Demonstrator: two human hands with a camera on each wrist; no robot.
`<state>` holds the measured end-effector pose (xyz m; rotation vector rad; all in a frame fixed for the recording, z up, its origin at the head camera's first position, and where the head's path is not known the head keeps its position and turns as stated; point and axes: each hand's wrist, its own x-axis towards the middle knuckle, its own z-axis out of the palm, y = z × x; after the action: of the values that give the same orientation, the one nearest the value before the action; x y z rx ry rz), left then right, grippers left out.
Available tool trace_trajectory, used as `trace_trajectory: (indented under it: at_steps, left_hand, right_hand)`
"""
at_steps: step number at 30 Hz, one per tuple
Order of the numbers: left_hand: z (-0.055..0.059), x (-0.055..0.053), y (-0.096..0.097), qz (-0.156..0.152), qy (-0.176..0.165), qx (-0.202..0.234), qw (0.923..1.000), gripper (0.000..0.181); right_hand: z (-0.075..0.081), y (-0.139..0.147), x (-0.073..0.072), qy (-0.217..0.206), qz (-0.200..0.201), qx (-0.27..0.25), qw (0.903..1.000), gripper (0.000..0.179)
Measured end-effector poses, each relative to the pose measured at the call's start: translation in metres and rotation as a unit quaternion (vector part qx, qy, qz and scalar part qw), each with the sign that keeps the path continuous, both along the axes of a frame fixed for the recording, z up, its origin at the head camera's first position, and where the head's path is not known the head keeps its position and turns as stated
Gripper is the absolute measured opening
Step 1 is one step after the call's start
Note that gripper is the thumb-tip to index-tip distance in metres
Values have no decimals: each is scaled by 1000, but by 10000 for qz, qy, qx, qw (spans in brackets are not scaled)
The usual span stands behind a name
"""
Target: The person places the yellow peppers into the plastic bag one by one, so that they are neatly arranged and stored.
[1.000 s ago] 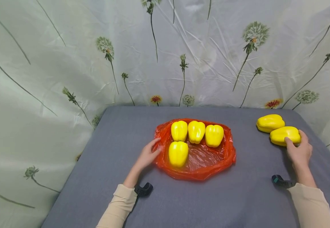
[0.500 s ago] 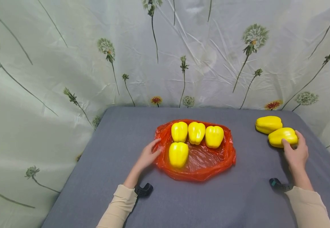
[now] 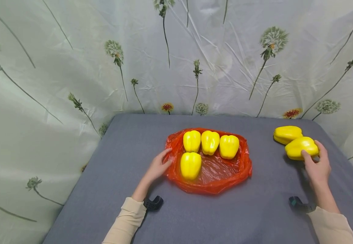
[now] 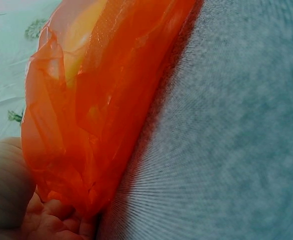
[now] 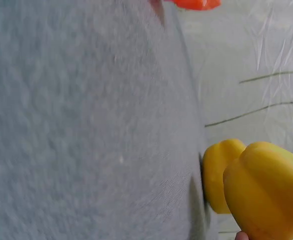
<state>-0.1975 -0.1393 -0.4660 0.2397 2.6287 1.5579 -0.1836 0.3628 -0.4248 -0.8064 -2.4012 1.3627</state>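
At the right, my right hand (image 3: 318,168) grips a yellow bell pepper (image 3: 299,148) between thumb and fingers, raised a little with a shadow under it. Behind it, another yellow bell pepper (image 3: 287,134) lies on its side; in the right wrist view the held pepper (image 5: 269,192) partly hides it. A red plastic bag (image 3: 225,184) lies spread wide in the middle, with several yellow peppers (image 3: 191,166) upright inside. My left hand (image 3: 156,167) holds the bag's left edge; in the left wrist view its thumb and curled fingers (image 4: 54,222) meet the crumpled film.
A grey cloth-covered table (image 3: 118,149) carries everything. Behind and to the left hangs a pale curtain (image 3: 225,61) with a dandelion print. Both wrists wear dark bands, the left band (image 3: 153,203) close to the tabletop.
My right hand has shifted slightly left with the pepper and raised it off the table, tilting it. The rear pepper has moved slightly. My left hand and the bag have stayed put.
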Motion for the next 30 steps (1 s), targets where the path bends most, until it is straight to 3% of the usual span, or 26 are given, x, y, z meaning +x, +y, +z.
trace_trajectory:
  at_steps: [7,13,30]
  left_hand:
    - [-1,0,3,125,-23,43,9999,51]
    - [-1,0,1,54,-17,26,10000,50]
    - [-1,0,0,14,-131,39,9999,50]
  right_hand:
    - [8,-12,6,215,389,4,9990,57]
    - [14,-23,11,511,746,119,9958,56]
    - [25,-58,17,1310,1824,302,9740,58]
